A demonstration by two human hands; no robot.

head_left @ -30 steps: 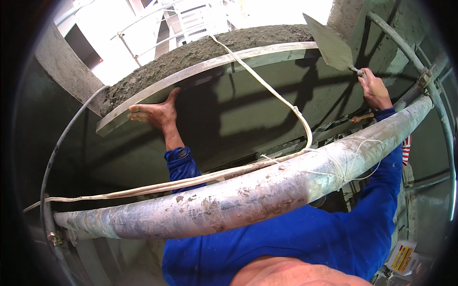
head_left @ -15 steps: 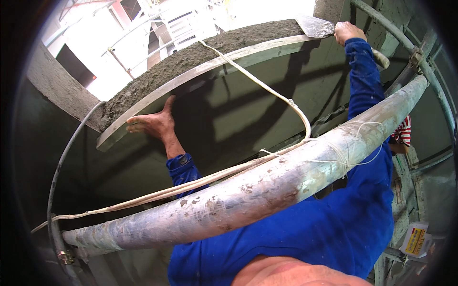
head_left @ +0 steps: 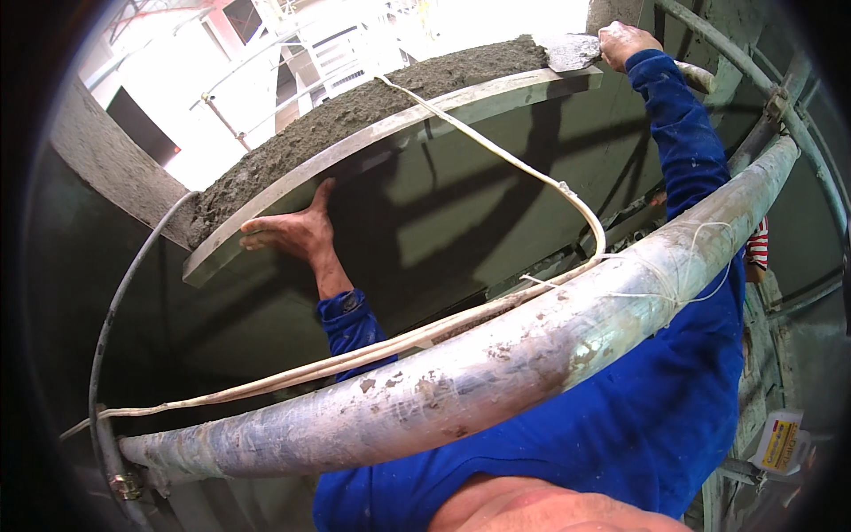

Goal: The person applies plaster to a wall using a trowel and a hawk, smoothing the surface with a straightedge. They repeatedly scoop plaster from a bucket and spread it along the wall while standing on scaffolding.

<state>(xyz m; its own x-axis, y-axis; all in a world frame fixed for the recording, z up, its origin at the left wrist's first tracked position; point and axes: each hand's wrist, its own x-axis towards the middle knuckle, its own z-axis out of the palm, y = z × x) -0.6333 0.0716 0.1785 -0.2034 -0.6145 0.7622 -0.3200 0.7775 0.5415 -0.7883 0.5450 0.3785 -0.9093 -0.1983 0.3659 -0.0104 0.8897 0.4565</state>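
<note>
My right hand is closed round the handle of a trowel, whose pale rounded end shows behind my wrist. Its metal blade lies against the wet grey mortar on the sill, near the right end of a long pale straightedge. That straightedge runs along the front edge of the mortar, looking bowed in this view. Toward its left end, my left hand holds it in place, fingers against its lower side and thumb spread away along the wall.
A thick mortar-spotted pipe crosses between my body and the wall, with a cream cable draped over it. A dark hose hangs at left. Scaffold tubes and a white jug stand at right. Someone's striped sleeve shows behind my arm.
My right hand and the trowel have moved left along the mortar. My left hand stays at the straightedge, shifted only slightly in the view.
</note>
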